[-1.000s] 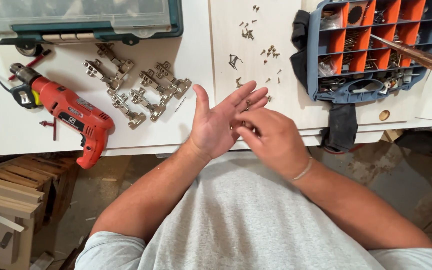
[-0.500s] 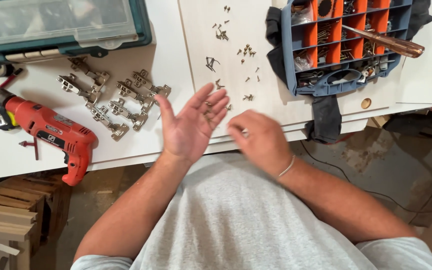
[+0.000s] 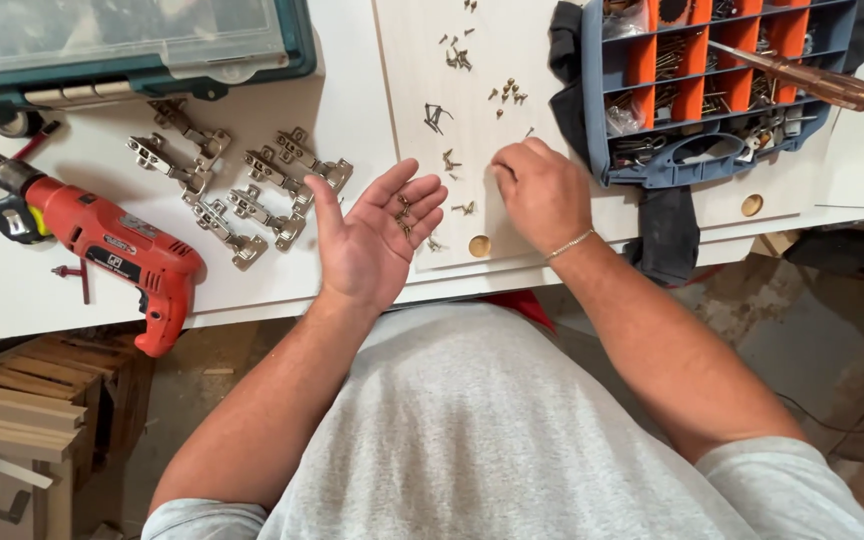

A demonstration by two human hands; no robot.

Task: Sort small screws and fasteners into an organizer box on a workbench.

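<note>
Small brass screws [image 3: 404, 212] lie loose in the upturned left palm.

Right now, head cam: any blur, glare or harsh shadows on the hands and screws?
Head view: sharp, no motion blur on the left hand or right hand; light is even, with soft shadows under the hands; screws on the pale panel are tiny but distinct; mild sheen on the case lid; edges bend slightly.

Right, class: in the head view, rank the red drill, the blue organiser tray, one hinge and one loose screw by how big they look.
1. Blue organiser tray, cut off at the top edge
2. Red drill, close to the tray in length, so that order is unsure
3. Hinge
4. Loose screw
</note>
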